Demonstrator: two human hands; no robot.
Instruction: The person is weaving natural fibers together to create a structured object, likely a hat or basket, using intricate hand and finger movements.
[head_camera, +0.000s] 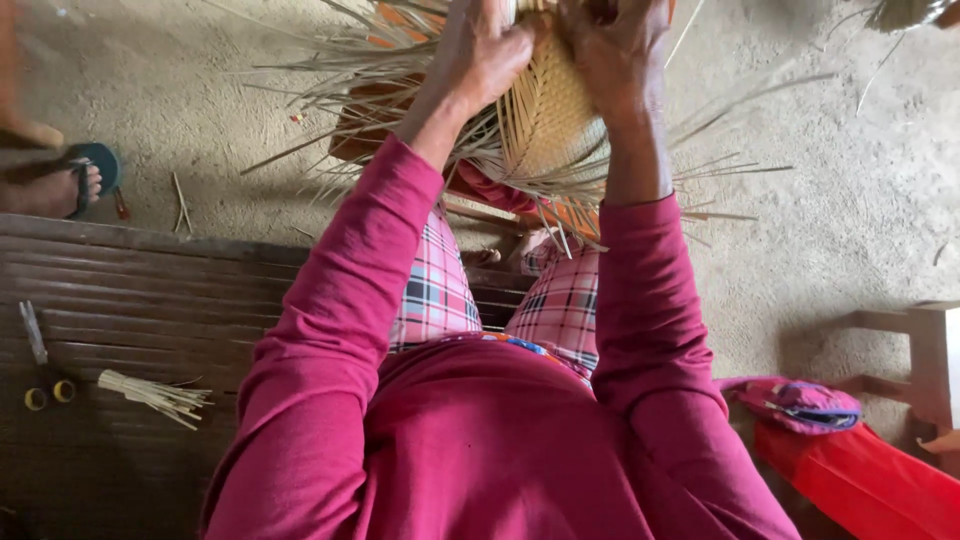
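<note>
A half-woven bamboo basket (550, 120) with many loose strips sticking out sits at the top centre, above my knees. My left hand (480, 50) grips the basket's left side, fingers curled over the weave. On the right edge of the basket my right hand (615, 45) is closed near the top rim. Both arms are in magenta sleeves; my legs wear pink checked cloth. The basket's top is cut off by the frame.
A dark slatted bench (130, 300) carries a bundle of thin bamboo strips (155, 395), two small yellow rings (48, 395) and a small blade-like stick (32, 332). Another person's sandalled foot (60, 185) rests at left. A pink pouch (800, 402) lies on red cloth (870, 485) beside a wooden stool (930, 360).
</note>
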